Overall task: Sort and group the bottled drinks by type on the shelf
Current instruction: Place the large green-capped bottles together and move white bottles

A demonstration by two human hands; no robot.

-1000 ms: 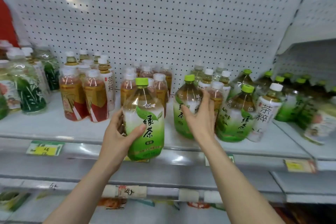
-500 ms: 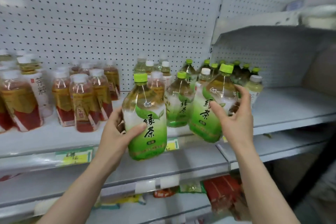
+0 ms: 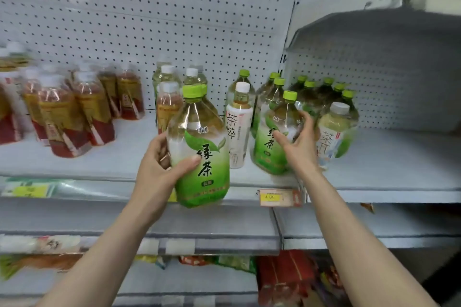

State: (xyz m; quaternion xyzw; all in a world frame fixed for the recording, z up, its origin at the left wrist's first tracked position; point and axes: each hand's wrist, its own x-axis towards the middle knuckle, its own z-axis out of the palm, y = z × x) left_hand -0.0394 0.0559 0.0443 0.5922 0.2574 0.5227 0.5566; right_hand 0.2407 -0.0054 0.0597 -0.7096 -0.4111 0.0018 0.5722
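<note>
Your left hand (image 3: pixel 157 169) grips a green tea bottle (image 3: pixel 212 169). The thumb lies across the front of the label and the fingers are wrapped round the back on the left. The bottle hangs in front of the shelf (image 3: pixel 399 157) edge with its long axis close to vertical. Its green cap is up, leaning a touch to the left, and its label faces you.

Your right hand (image 3: pixel 300 149) clasps a second green tea bottle (image 3: pixel 272 129). The thumb is on the front of the label and the fingers (image 3: pixel 308 119) curl round its right flank. This one is tilted, with its cap up and to the right and its base down and to the left over the shelf. You cannot tell whether the base is touching the board.

A white-labelled bottle (image 3: pixel 237 132) stands upright between your two thumbs. Just right of your right fingers stands a pale bottle (image 3: pixel 333 132) with a white cap. Behind them is a cluster of green-capped bottles (image 3: pixel 321 92). Well left of your left hand, blurred red-labelled bottles (image 3: pixel 74 119) stand in a group. A price tag (image 3: pixel 274 197) sits on the shelf lip below your right wrist.
</note>
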